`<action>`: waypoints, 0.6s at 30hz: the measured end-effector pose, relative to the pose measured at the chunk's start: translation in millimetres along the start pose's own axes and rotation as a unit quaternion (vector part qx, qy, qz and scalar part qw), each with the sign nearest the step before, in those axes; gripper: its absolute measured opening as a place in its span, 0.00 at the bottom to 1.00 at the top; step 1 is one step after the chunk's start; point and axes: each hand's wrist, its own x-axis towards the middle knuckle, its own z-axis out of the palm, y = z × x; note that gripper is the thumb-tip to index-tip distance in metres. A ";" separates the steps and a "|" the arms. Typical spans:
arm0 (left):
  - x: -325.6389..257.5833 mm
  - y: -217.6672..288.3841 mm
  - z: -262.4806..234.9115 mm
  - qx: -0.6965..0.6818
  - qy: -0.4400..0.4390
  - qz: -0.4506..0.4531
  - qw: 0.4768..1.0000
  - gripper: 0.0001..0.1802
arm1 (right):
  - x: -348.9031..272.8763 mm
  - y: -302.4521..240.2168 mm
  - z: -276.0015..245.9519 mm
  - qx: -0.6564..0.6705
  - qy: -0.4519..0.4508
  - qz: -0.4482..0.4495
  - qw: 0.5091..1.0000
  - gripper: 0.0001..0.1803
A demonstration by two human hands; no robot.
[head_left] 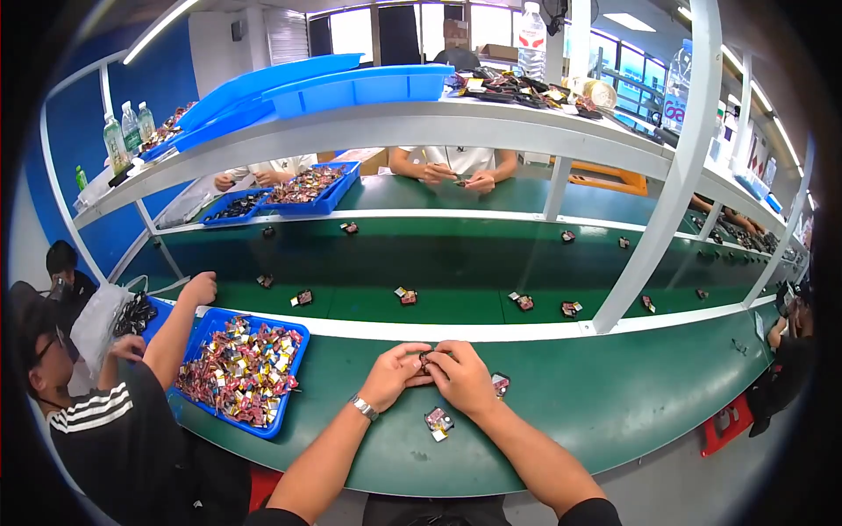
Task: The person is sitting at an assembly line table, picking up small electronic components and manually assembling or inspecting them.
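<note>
My left hand (393, 379), with a metal watch on its wrist, and my right hand (465, 379) meet above the green table (561, 394). The fingers of both are pinched around a small dark electronic part (425, 360), mostly covered by them. Close below my hands lies a small black electronic unit (438, 421) with a reddish board and a white tag. Another such unit (500, 384) rests just beyond my right hand, partly hidden by it.
To my left, a blue tray (303, 351) is heaped with small red, white and yellow parts, beside a seated co-worker (114, 421). Past a white rail (368, 330), a green conveyor belt (474, 263) carries scattered units. A shelf (395, 131) spans overhead; co-workers sit opposite.
</note>
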 end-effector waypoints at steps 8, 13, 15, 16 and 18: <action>3.2 -5.0 3.7 0.021 0.009 0.010 1.000 0.16 | -3.9 2.8 4.3 0.012 0.008 0.039 0.999 0.09; 1.2 -3.6 9.9 0.056 0.037 0.018 0.998 0.14 | -4.3 4.3 10.4 0.009 0.020 0.043 0.999 0.08; 1.9 -6.4 9.6 0.073 0.074 0.041 0.994 0.13 | -1.8 2.5 8.2 0.070 0.004 0.052 0.996 0.07; 3.7 -9.0 9.9 0.094 0.095 0.046 0.990 0.13 | -3.2 1.9 6.7 0.139 -0.020 0.127 0.982 0.07; 6.5 -13.0 10.2 0.126 0.091 0.048 0.987 0.13 | -7.0 6.1 9.5 0.159 -0.016 0.159 0.974 0.06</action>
